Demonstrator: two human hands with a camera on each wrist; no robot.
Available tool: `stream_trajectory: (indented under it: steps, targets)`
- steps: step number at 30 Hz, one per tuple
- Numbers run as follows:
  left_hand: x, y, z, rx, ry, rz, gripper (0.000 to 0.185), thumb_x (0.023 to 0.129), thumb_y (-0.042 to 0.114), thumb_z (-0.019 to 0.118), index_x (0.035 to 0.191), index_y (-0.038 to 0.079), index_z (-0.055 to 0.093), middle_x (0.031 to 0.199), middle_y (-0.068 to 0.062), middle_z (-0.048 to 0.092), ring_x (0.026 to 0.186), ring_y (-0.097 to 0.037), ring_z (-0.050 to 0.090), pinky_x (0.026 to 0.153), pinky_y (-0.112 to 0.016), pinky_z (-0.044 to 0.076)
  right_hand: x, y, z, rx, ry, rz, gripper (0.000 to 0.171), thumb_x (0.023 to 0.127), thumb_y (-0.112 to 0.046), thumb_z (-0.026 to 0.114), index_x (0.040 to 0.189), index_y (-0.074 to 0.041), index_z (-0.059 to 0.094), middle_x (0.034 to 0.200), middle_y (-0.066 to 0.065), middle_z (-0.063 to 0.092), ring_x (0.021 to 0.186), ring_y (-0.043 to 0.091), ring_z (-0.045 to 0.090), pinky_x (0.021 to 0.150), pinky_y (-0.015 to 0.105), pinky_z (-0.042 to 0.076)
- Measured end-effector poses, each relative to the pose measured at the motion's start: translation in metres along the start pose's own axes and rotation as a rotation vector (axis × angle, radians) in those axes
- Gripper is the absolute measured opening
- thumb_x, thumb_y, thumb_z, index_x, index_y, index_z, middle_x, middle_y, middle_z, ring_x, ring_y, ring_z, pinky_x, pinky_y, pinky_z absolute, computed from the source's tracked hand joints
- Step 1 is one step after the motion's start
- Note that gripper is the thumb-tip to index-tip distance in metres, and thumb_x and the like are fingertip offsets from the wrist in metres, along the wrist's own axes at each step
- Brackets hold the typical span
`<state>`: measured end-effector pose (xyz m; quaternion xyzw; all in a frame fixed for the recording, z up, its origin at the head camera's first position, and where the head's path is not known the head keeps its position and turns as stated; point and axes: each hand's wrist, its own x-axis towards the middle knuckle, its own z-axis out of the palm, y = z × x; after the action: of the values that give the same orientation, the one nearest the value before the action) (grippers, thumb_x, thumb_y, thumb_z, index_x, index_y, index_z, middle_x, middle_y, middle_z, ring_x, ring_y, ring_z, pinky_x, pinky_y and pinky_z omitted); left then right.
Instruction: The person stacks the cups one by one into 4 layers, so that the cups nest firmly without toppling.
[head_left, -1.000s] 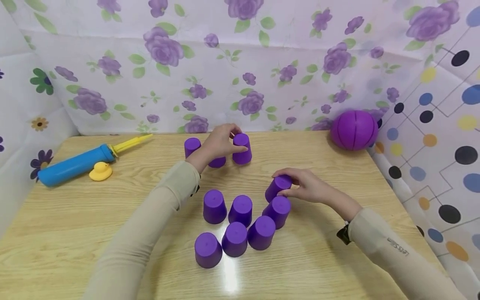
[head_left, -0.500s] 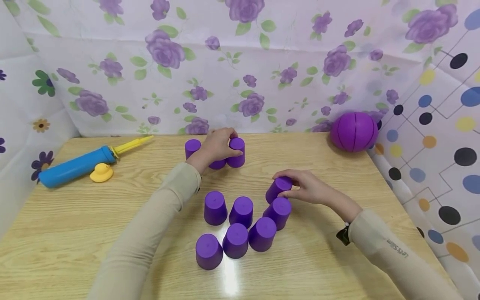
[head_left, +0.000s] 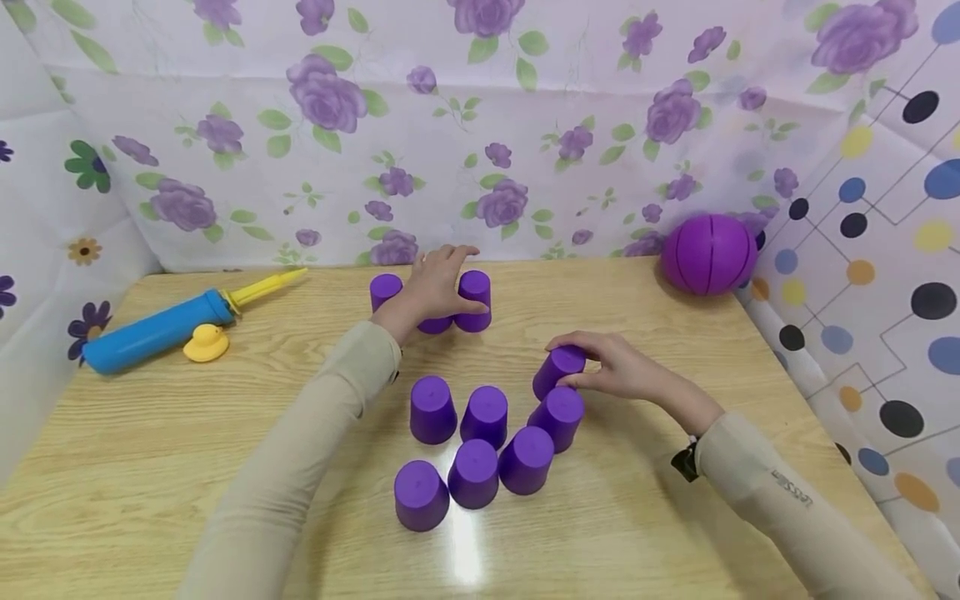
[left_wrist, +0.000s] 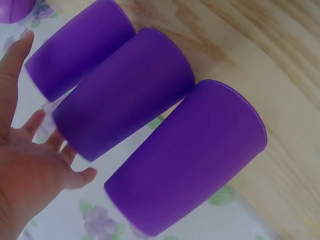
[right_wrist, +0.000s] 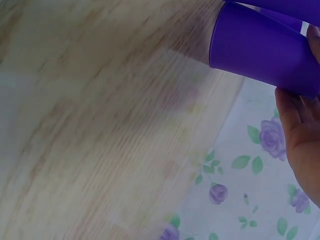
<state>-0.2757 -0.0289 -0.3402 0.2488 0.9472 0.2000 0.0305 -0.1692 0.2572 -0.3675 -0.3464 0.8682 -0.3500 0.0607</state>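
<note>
Wooden table (head_left: pixel 142 450), 10 purple cups (head_left: pixel 473 473), left hand (head_left: pixel 433 286) spread, 1 cup (head_left: pixel 552 375) in right hand (head_left: pixel 613 367).

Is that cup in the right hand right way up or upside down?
Upside down: the cup has its closed, narrower end on top and wider rim below.

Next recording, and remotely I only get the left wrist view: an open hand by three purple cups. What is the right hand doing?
Observer: The right hand grips a purple cup between thumb and fingers.
Operator: Is that cup alone over there?
Observer: No, six other cups stand upside down in the same near group.
Operator: And anything besides cups that my view misses?
Observer: Yes, the head view shows a yellow duck on the near side of a blue pump, off to the left.
</note>
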Motion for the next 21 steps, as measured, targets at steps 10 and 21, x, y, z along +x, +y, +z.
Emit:
stream_trajectory:
  steps: [10,21]
  targets:
    - [-0.057,-0.007,-0.014,-0.071,0.146,0.171,0.076,0.076,0.045,0.074,0.137,0.012,0.043,0.152,-0.011,0.024,0.14,-0.032,0.016,0.114,-0.054,0.005,0.008,0.006,-0.002,-0.007,-0.028,0.028,0.049,0.077,-0.021,0.077,0.119,-0.003,0.059,0.114,0.005,0.064,0.096,0.011,0.061,0.087,0.03,0.053]
    - [-0.15,0.013,-0.001,-0.449,-0.024,0.256,0.047,0.081,0.021,0.073,0.123,0.007,0.058,0.121,-0.005,0.061,0.116,-0.023,0.054,0.101,-0.041,0.043,0.006,0.001,-0.005,-0.004,-0.022,0.087,0.051,0.072,-0.017,0.081,0.118,-0.003,0.061,0.114,0.007,0.065,0.099,0.014,0.062,0.092,0.035,0.051]
